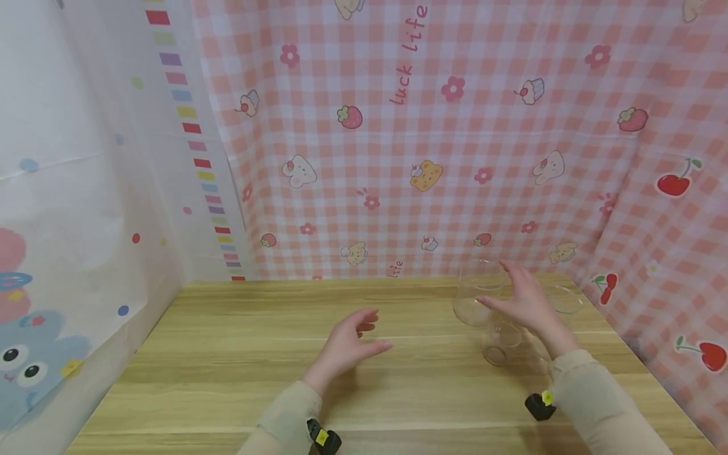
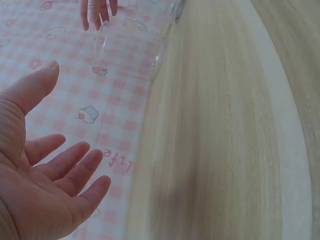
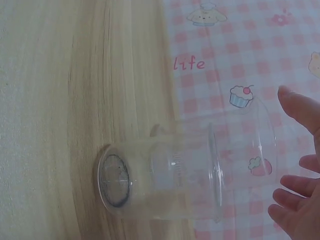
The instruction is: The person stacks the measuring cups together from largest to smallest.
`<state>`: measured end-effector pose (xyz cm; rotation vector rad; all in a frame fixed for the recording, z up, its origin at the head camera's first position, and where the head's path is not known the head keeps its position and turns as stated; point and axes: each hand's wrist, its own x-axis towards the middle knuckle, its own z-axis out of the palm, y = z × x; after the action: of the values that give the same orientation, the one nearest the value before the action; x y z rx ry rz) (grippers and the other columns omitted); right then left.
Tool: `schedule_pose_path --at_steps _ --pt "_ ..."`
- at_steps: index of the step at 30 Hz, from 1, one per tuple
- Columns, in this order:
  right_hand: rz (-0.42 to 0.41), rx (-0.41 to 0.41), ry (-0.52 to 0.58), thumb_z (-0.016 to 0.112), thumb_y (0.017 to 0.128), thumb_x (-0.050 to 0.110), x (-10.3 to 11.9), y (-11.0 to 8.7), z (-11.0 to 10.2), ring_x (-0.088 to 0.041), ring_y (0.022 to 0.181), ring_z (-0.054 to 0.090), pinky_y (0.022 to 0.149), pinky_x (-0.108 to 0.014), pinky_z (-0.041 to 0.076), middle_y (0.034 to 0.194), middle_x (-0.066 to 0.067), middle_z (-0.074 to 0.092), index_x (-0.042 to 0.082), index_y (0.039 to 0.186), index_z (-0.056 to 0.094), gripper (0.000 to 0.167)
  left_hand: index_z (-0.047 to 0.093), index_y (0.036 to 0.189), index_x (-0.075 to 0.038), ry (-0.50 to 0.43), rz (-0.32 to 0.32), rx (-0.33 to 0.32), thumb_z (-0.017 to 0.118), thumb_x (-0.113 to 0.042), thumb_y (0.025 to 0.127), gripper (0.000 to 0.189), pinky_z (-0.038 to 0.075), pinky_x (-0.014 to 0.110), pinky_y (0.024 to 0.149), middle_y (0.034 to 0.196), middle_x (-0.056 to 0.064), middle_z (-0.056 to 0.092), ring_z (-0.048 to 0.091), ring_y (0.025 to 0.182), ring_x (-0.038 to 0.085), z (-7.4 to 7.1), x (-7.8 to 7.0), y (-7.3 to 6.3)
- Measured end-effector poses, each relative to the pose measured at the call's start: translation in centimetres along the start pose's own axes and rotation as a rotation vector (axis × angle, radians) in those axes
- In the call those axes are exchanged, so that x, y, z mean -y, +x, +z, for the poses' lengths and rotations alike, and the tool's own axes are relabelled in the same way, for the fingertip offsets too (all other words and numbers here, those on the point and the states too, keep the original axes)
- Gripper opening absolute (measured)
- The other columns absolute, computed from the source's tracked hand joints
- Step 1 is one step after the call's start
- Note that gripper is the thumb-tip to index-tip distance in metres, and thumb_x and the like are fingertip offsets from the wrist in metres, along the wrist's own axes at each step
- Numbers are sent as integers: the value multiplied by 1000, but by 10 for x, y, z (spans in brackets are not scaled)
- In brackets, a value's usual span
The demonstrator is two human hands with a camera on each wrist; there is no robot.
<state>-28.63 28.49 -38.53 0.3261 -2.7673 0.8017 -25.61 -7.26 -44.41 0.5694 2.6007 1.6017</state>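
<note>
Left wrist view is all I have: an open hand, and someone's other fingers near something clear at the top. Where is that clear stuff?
Observer: Clear cups, toward the right side of the wooden table.
Visitor: Is the other hand clutching one?
Observer: It doesn't look so: in the right wrist view, the right hand's thumb and fingers are spread; I can't tell whether they touch.
Visitor: Anything special about the cups?
Observer: There, the nearest cup shows a dark ring at its base.
</note>
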Motion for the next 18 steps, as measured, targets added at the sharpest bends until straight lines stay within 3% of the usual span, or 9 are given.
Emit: schedule_pose_path --at_steps 18 --pt "108 73 158 77 85 43 -17 13 9 -58 130 32 104 -68 32 147 -42 25 -13 150 12 108 49 142 -4 -42 -28 -2 81 -30 83 71 46 51 100 135 16 57 56 120 34 10 -1 8"
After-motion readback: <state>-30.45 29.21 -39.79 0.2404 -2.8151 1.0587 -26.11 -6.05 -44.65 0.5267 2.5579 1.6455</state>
